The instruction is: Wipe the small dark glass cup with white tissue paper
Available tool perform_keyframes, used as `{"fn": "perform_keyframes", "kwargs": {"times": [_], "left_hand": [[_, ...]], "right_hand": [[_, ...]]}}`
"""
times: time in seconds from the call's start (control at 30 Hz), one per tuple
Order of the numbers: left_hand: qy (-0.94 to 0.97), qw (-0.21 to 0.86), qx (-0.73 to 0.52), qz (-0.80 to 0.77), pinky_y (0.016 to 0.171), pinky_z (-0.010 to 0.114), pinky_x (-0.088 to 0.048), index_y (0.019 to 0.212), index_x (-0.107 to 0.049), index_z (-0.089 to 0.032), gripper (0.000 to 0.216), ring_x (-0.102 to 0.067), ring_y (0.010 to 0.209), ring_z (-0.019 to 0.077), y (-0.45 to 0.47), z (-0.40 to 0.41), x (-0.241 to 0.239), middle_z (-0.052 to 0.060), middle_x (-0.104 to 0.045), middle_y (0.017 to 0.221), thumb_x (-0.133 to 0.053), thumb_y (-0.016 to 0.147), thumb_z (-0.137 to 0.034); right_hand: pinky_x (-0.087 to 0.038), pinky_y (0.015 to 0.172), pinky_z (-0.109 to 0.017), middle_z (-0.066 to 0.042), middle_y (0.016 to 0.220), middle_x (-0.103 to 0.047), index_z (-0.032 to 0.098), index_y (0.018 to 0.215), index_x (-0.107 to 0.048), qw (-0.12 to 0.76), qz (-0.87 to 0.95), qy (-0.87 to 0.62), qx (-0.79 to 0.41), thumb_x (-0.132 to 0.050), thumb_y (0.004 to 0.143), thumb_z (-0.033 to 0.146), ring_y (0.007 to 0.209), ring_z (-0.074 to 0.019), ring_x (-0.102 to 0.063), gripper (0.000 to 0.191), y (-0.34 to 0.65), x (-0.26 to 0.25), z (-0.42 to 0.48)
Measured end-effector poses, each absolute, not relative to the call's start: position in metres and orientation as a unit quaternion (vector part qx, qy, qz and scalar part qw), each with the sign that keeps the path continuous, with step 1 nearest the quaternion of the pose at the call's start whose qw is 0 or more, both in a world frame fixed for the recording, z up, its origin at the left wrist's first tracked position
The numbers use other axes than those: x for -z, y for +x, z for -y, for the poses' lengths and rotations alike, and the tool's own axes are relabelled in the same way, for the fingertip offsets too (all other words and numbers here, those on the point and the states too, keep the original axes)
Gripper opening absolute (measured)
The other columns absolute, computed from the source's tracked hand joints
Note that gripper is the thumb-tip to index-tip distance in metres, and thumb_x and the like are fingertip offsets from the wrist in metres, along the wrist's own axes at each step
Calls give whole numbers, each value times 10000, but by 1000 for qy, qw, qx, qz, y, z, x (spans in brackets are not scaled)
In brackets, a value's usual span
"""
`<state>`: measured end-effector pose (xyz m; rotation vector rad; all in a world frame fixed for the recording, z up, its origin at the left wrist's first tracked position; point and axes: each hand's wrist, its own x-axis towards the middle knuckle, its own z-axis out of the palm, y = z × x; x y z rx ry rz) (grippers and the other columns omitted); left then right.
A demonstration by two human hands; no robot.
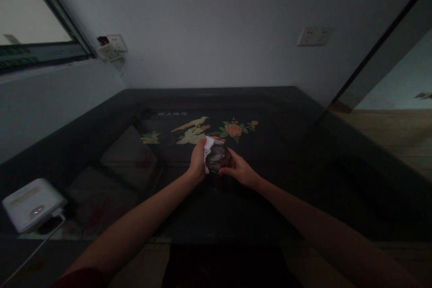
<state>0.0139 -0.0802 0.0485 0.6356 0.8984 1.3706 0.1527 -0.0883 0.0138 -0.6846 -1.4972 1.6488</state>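
A small, dark see-through glass cup is held between my hands over the middle of the table, its round opening tipped up towards me. My right hand is closed around its right side, thumb at the front. A crumpled white tissue lies between the cup's left side and my left hand, which is closed on it and presses it to the glass. Part of the left fingers is hidden behind the tissue and cup. The dim light blurs finer detail of the glass.
The dark glossy table bears a bird and flower picture. A white box-shaped device with a white cable stands at the left front. Sockets are on the wall behind, and a window is at upper left.
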Motion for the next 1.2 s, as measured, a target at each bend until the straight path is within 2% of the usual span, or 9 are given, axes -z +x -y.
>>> {"fn": "perform_keyframes", "kwargs": {"times": [0.1, 0.2, 0.43, 0.57, 0.67, 0.87, 1.03, 1.1, 1.2], "left_hand": [[347, 604, -597, -398, 715, 299, -499, 829, -644, -137, 314, -655, 745, 207, 13, 83, -47, 82, -709, 847, -427, 846, -363], [480, 502, -589, -413, 738, 307, -492, 874, -649, -141, 346, -644, 814, 213, 13, 88, -46, 87, -696, 947, -416, 872, -396], [766, 135, -532, -334, 1037, 407, -354, 1014, -608, -181, 291, -521, 1157, 209, 8, 95, -44, 96, -625, 1137, -343, 939, -272], [824, 40, -492, -277, 1080, 454, -300, 1059, -590, -191, 272, -510, 1169, 210, 2, 90, -44, 92, -626, 1130, -360, 928, -251], [791, 100, -529, -290, 1039, 433, -347, 1042, -596, -182, 298, -527, 1136, 221, 2, 88, -44, 105, -622, 1120, -350, 933, -312], [601, 415, -594, -338, 867, 337, -453, 984, -615, -162, 376, -605, 960, 219, 8, 86, -45, 96, -654, 1053, -390, 896, -450], [429, 635, -561, -314, 702, 301, -494, 894, -615, -156, 329, -640, 790, 201, 11, 80, -50, 82, -690, 950, -491, 794, -444], [397, 665, -546, -320, 661, 301, -500, 883, -615, -156, 316, -643, 749, 200, 12, 80, -51, 79, -696, 916, -487, 790, -430], [430, 612, -560, -357, 659, 314, -504, 883, -625, -155, 348, -638, 731, 200, 15, 84, -50, 74, -692, 893, -450, 827, -451]], "right_hand": [[-518, 651, -283, -10, 888, -602, 213, 1118, -460, 406, 595, -271, -639, -770, 640, 462, 722, -150, -598, 622, 153, -10, 87], [-498, 621, -280, 3, 815, -588, 199, 1066, -462, 411, 603, -267, -629, -727, 667, 531, 654, -138, -578, 582, 154, -7, 84], [-481, 622, -274, 11, 773, -570, 189, 958, -520, 450, 560, -299, -628, -637, 722, 597, 655, -131, -553, 486, 153, -9, 86], [-497, 627, -280, 9, 784, -578, 196, 944, -536, 458, 509, -289, -670, -646, 722, 591, 664, -128, -555, 466, 150, -16, 93], [-505, 625, -294, 6, 765, -596, 196, 974, -521, 447, 497, -269, -693, -654, 718, 589, 620, -126, -571, 488, 150, -19, 96], [-499, 625, -288, -1, 748, -603, 183, 949, -514, 434, 510, -241, -703, -653, 717, 597, 609, -128, -604, 495, 151, -18, 96], [-500, 629, -294, -16, 784, -611, 179, 940, -508, 426, 525, -228, -701, -639, 720, 612, 631, -135, -618, 503, 151, -17, 97], [-498, 624, -293, -10, 773, -610, 185, 942, -503, 426, 529, -229, -697, -643, 715, 613, 618, -133, -615, 505, 151, -17, 97], [-496, 612, -288, -6, 769, -607, 191, 953, -506, 439, 521, -245, -689, -641, 709, 622, 620, -136, -617, 513, 150, -17, 99]]}}
